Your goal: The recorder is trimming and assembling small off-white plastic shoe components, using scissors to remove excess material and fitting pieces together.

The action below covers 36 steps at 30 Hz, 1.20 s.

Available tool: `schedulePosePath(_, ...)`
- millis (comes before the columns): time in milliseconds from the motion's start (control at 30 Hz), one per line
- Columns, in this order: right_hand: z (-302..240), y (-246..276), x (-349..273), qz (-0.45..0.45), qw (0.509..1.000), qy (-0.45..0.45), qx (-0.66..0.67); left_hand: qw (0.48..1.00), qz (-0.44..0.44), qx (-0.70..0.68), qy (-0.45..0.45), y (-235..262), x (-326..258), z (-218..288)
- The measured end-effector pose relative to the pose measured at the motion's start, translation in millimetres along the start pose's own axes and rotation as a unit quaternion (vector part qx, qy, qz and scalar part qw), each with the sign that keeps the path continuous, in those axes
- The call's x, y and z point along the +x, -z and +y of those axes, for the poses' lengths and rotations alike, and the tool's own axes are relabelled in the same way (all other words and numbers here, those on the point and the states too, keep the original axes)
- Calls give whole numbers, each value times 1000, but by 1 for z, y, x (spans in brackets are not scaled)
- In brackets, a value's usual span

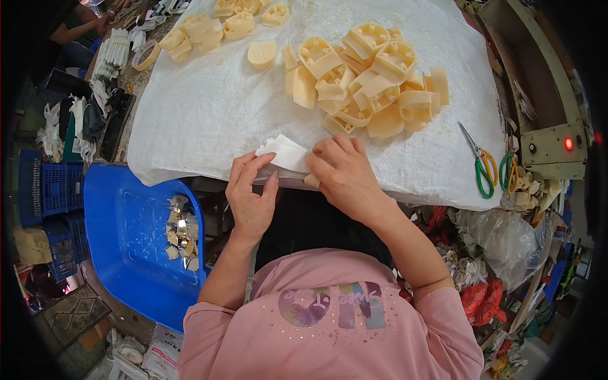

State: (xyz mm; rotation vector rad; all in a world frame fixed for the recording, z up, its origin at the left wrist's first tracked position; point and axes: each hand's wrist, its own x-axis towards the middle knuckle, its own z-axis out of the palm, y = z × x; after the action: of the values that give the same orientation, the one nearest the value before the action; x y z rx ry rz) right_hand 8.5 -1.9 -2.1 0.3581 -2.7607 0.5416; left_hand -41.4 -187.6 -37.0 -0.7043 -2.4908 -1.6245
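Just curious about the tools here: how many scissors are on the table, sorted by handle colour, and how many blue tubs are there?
Green-and-yellow-handled scissors: 1
Green-handled scissors, partly hidden at the table edge: 1
Blue tub: 1
Total: 3

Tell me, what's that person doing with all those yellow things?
A person at a table has both hands on a folded white sheet at the near edge. The left hand pinches its corner; the right hand presses on it. A pile of cream plastic parts lies further back, scissors to the right, a blue tray lower left.
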Motion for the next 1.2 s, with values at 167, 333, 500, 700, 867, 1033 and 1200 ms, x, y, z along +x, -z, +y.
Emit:
schedulePosePath(167, 0, -4, 6, -29, 999, 19, 9, 1000, -6, -20, -1, -1, 2, -3)
schedulePosePath(333, -7, 1, 10, -41, 998, 31, -22, 1000, -9, -17, -2, -1, 3, -4)
schedulePosePath(500, 0, 2, 9, -59, 998, 32, 4, 999, 16, -31, -3, -1, 4, 0)
schedulePosePath(700, 2, 2, 11, -57, 998, 34, -4, 999, 2, 26, -42, -1, 3, -5)
schedulePosePath(867, -8, 2, 12, -79, 993, 67, -63, 1000, 8, 13, -28, -3, 2, -6)
schedulePosePath(1033, -5, 6, 11, -86, 989, 92, -80, 999, 12, 22, -32, -3, 1, -8)
schedulePosePath(1200, -5, 5, 12, -73, 993, 74, -50, 998, 18, 43, -45, -4, 1, -8)
